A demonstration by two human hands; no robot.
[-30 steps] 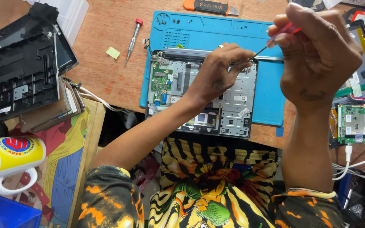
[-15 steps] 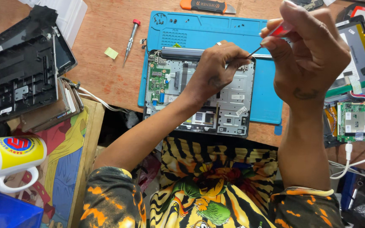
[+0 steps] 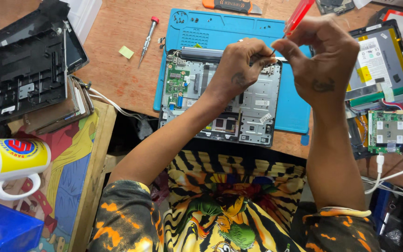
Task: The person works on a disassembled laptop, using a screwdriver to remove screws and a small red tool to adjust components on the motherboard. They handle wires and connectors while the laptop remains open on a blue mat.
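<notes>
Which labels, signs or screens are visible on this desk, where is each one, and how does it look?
Mug: far left, white, with a yellow band and a round red and blue emblem.
Battery label: right of the right hand, white rectangle with yellow patches.
Small white stickers: on the grey opened laptop under the left hand.
No lit screen is visible.

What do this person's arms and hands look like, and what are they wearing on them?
Both forearms are bare, with no gloves, watch or rings visible. The left hand and the right hand each carry a small dark tattoo-like mark on the back. The sleeves are pushed up past the elbows: dark fabric with orange and yellow splotches.
</notes>
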